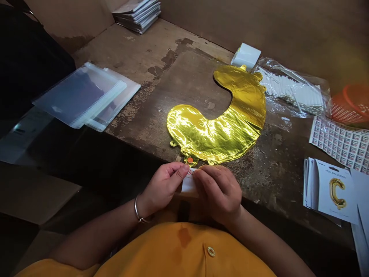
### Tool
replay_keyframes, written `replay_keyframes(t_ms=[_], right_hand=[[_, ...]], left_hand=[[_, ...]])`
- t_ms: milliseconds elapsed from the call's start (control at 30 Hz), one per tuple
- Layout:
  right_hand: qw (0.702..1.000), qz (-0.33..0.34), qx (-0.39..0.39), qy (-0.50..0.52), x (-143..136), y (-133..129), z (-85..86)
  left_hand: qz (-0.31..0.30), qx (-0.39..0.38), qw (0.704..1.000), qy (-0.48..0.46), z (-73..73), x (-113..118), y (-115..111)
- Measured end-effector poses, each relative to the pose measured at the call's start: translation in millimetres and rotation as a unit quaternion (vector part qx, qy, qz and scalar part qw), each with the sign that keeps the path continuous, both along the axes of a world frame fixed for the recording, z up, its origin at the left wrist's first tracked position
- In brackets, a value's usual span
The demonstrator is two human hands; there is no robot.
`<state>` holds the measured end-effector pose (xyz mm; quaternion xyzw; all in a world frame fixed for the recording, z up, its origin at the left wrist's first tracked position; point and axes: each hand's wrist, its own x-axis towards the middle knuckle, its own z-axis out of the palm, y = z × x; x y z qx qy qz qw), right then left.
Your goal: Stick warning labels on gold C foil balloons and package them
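Note:
A gold foil balloon (245, 107), flat and shaped like a letter C, lies on the worn brown table. Its tail tab (190, 159), with an orange dot, points toward me at the table's front edge. Just below that tab, my left hand (161, 184) pinches a small white label (188, 185) with red and dark print between thumb and fingers. My right hand (220, 192) grips the same label from the other side, fingers curled over and partly hiding it. Whether the label touches the tab, I cannot tell.
Clear plastic sleeves (80, 92) overhang the table's left edge. At the right are a bag of white sticks (291, 90), an orange basket (350, 104), a sticker sheet (341, 144) and printed balloon cards (324, 184). A stack of papers (138, 15) stands at the back.

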<state>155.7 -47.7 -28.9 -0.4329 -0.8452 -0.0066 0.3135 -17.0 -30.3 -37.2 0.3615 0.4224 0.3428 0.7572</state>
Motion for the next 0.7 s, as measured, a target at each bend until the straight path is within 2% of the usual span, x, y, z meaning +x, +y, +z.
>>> replay_keyframes(t_ms=[167, 333, 400, 433, 467, 500, 533, 567, 633, 667, 700], right_hand=[[0.998, 0.066, -0.008, 0.004, -1.0, 4.6, 4.8], [0.99, 0.134, -0.021, 0.022, -1.5, 2.6, 12.9], [0.99, 0.119, -0.027, 0.07, 2.9, 0.7, 18.4], [0.991, 0.08, -0.026, 0.104, 6.3, 1.6, 21.8], [0.99, 0.02, -0.027, 0.137, 10.2, 4.5, 25.3], [0.985, -0.046, -0.037, 0.163, 14.3, 9.5, 28.3], [0.976, -0.106, -0.055, 0.18, 18.0, 16.4, 30.4], [0.968, -0.149, -0.088, 0.184, 21.0, 24.6, 31.2], [0.954, -0.166, -0.178, 0.174, 23.8, 42.1, 27.9], [0.95, -0.155, -0.216, 0.164, 23.3, 49.8, 24.2], [0.948, -0.141, -0.244, 0.151, 21.8, 56.0, 19.6]], left_hand=[[-0.024, -0.095, 0.989, -0.115, -5.4, -0.4, 2.3], [-0.082, -0.116, 0.984, -0.109, -10.5, -5.0, 10.4], [-0.099, -0.085, 0.99, -0.046, -10.5, -10.2, 12.8], [-0.104, -0.03, 0.994, 0.008, -9.5, -13.0, 13.5], [-0.107, 0.057, 0.99, 0.073, -8.1, -15.8, 13.7], [-0.11, 0.17, 0.969, 0.146, -6.4, -18.3, 13.7], [-0.108, 0.294, 0.925, 0.214, -4.9, -20.2, 13.5], [-0.102, 0.412, 0.864, 0.271, -4.0, -21.5, 13.4], [-0.087, 0.578, 0.735, 0.343, -5.4, -22.8, 13.8], [-0.083, 0.622, 0.689, 0.363, -7.8, -22.9, 14.4], [-0.085, 0.646, 0.659, 0.377, -10.9, -23.0, 15.4]])
